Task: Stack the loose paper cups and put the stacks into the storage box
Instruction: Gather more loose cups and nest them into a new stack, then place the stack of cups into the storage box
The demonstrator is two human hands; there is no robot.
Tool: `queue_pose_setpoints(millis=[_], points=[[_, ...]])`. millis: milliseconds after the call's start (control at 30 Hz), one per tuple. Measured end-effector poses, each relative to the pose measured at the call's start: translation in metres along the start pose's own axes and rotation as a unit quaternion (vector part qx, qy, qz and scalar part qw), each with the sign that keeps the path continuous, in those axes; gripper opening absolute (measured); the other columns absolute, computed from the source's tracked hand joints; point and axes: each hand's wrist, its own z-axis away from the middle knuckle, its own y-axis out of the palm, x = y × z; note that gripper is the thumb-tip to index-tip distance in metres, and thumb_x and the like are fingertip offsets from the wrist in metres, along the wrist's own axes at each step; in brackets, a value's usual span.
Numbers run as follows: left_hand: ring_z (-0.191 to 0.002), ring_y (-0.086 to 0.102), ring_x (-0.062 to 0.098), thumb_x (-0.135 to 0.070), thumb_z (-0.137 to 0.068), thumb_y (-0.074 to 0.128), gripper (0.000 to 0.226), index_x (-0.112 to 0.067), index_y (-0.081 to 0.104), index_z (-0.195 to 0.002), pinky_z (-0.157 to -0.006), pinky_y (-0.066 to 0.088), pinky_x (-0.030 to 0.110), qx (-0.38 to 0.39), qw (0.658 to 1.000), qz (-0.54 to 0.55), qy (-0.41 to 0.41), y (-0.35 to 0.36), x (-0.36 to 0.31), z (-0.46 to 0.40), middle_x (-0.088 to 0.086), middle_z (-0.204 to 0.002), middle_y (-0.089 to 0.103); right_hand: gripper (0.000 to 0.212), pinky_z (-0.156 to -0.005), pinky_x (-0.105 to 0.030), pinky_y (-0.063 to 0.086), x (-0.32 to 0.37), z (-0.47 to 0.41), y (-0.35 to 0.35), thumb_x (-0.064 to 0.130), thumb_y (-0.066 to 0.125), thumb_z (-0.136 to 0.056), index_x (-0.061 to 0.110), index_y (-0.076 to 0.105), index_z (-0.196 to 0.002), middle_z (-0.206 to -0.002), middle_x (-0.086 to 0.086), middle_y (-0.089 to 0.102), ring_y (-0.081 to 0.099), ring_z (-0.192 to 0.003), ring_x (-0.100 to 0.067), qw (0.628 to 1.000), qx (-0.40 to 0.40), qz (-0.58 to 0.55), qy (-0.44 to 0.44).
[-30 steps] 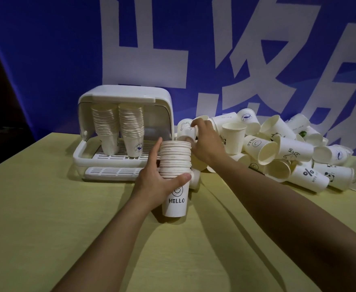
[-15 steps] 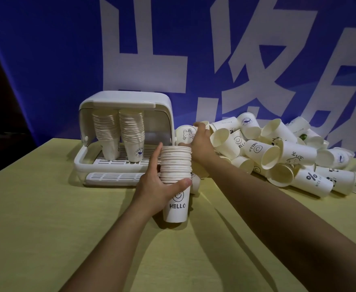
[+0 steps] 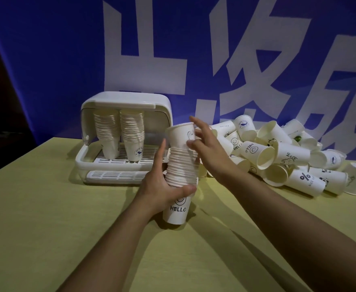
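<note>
Two tall stacks of white paper cups (image 3: 119, 135) are already stood side by side on the slatted tray of the white plastic storage box (image 3: 122, 165), whose lid is raised, near the far edge of the yellow-green table (image 3: 46, 228). A third tall stack of white paper cups, its bottom cup printed HELLO (image 3: 180, 175), is gripped round its lower part by the left hand (image 3: 162, 186) in front of the box. A single white paper cup (image 3: 181, 133) is seated only partly on its top, with the right hand (image 3: 206, 148) beside it, fingers spread and relaxed. A large heap of loose white paper cups (image 3: 278, 157) is left toward the far right edge, so most of the work is judged to remain.
</note>
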Motion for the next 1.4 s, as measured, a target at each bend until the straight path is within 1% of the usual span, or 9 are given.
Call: queue_pose_setpoints(millis=[167,300,467,833,933,1067,1167,1267,1400], points=[[-0.118,0.063,0.012,-0.055,-0.054,0.092,0.129,-0.078,-0.004,-0.137,-0.098,0.055,0.048,-0.021,0.999,0.039,0.009,0.001,0.002,0.003,-0.005,-0.141,0.058,0.047,-0.085,-0.014,0.04,-0.008,0.032,0.001,0.039,0.046,-0.103,0.04,0.037,-0.149,-0.143,0.012,0.048,0.05,-0.118,0.0,0.992,0.003,0.127,-0.011],[-0.111,0.065,0.006,-0.032,-0.063,0.095,0.117,-0.071,0.015,-0.139,-0.091,0.058,0.036,-0.027,0.998,0.064,0.007,0.001,0.006,0.006,-0.005,-0.133,0.061,0.057,-0.096,-0.029,0.046,-0.013,0.047,-0.001,0.038,0.052,-0.101,0.042,0.029,-0.153,-0.152,0.012,0.041,0.048,-0.126,-0.008,0.983,0.018,0.179,-0.022],[-0.105,0.069,0.014,-0.034,-0.058,0.097,0.112,-0.062,0.025,-0.138,-0.092,0.058,0.049,-0.039,0.997,0.06,0.002,0.003,0.004,0.008,-0.006,-0.122,0.067,0.065,-0.084,-0.022,0.052,-0.009,0.051,-0.003,0.037,0.062,-0.096,0.041,0.029,-0.152,-0.149,0.012,0.043,0.054,-0.112,-0.003,0.98,0.025,0.198,-0.028],[-0.093,0.05,-0.022,-0.026,-0.08,0.085,0.115,-0.061,0.001,-0.151,-0.08,0.048,0.02,0.014,1.0,0.026,-0.002,-0.009,-0.002,0.027,-0.018,-0.136,0.042,0.071,-0.074,-0.013,0.05,-0.008,0.06,-0.002,0.038,0.073,-0.088,0.045,0.034,-0.147,-0.149,0.011,0.044,0.054,-0.103,0.008,0.984,0.009,0.174,-0.041],[-0.098,0.05,-0.012,-0.03,-0.074,0.089,0.114,-0.046,0.011,-0.157,-0.084,0.047,0.025,-0.029,0.999,0.016,-0.022,-0.024,-0.01,0.026,-0.017,-0.137,0.044,0.075,-0.072,-0.013,0.051,0.001,0.054,0.004,0.035,0.072,-0.088,0.046,0.03,-0.149,-0.151,0.014,0.04,0.053,-0.103,0.009,0.986,0.012,0.157,-0.055],[-0.11,0.063,0.009,-0.037,-0.072,0.089,0.078,-0.031,0.05,-0.14,-0.088,0.053,0.031,-0.135,0.991,0.013,-0.009,-0.05,-0.026,0.001,-0.015,-0.122,0.064,0.073,-0.072,-0.012,0.053,0.018,0.031,0.008,0.033,0.068,-0.092,0.044,0.026,-0.151,-0.148,0.02,0.038,0.056,-0.104,0.01,0.987,0.002,0.137,-0.086],[-0.119,0.059,0.017,-0.046,-0.073,0.086,0.083,-0.035,0.042,-0.143,-0.102,0.049,0.046,-0.194,0.981,0.003,-0.01,-0.067,-0.035,-0.03,-0.013,-0.13,0.06,0.063,-0.083,-0.018,0.052,0.036,-0.001,0.006,0.027,0.063,-0.096,0.038,0.034,-0.15,-0.151,0.012,0.04,0.057,-0.102,0.007,0.982,-0.016,0.156,-0.105],[-0.121,0.058,0.019,-0.042,-0.073,0.086,0.087,-0.032,0.038,-0.144,-0.103,0.048,0.043,-0.232,0.972,-0.011,-0.022,-0.072,-0.033,-0.053,-0.011,-0.132,0.059,0.056,-0.092,-0.031,0.053,0.053,-0.035,0.003,0.021,0.06,-0.098,0.031,0.038,-0.149,-0.146,0.006,0.048,0.057,-0.1,-0.003,0.98,-0.04,0.169,-0.097],[-0.12,0.062,0.025,-0.042,-0.069,0.089,0.083,-0.027,0.043,-0.137,-0.098,0.049,0.042,-0.25,0.964,-0.063,-0.063,-0.067,-0.016,-0.064,-0.002,-0.132,0.064,0.053,-0.087,-0.029,0.053,0.056,-0.07,0.001,0.019,0.058,-0.099,0.026,0.039,-0.149,-0.145,0.001,0.05,0.059,-0.097,-0.008,0.975,-0.055,0.194,-0.092]])
